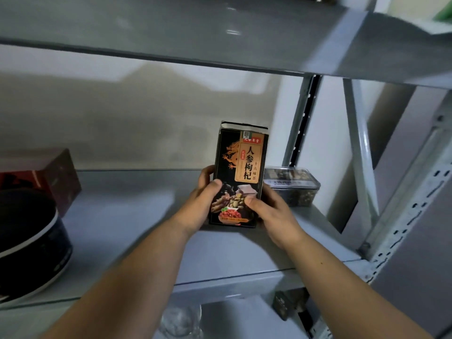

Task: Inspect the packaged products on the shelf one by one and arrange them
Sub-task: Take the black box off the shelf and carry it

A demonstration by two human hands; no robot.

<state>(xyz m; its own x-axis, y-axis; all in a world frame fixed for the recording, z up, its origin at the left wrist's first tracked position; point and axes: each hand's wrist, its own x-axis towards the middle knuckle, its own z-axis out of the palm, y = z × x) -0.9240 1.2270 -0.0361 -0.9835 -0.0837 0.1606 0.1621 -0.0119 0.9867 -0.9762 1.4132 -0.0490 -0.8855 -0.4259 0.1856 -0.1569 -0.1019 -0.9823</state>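
Box (241, 174) black, dragon-printed, upright

Storeroom or shop: grey metal shelf (117, 216), slotted upright (402, 227), boxed tea (241, 172), plastic tub (293, 187).

Pale wall (146, 106) behind; blurred green object (444, 11) top right, maybe plastic.

Both hands hold an upright black tea box (241, 177) by its lower half: the left hand (201, 204) wraps its left edge with the thumb on the front, the right hand (271, 212) grips the right edge. Just beyond the right hand sits a clear plastic tub (293, 185) on the grey shelf (127, 216). Well left of the left hand stand a dark round tin (29, 241) and a red box (53, 177)
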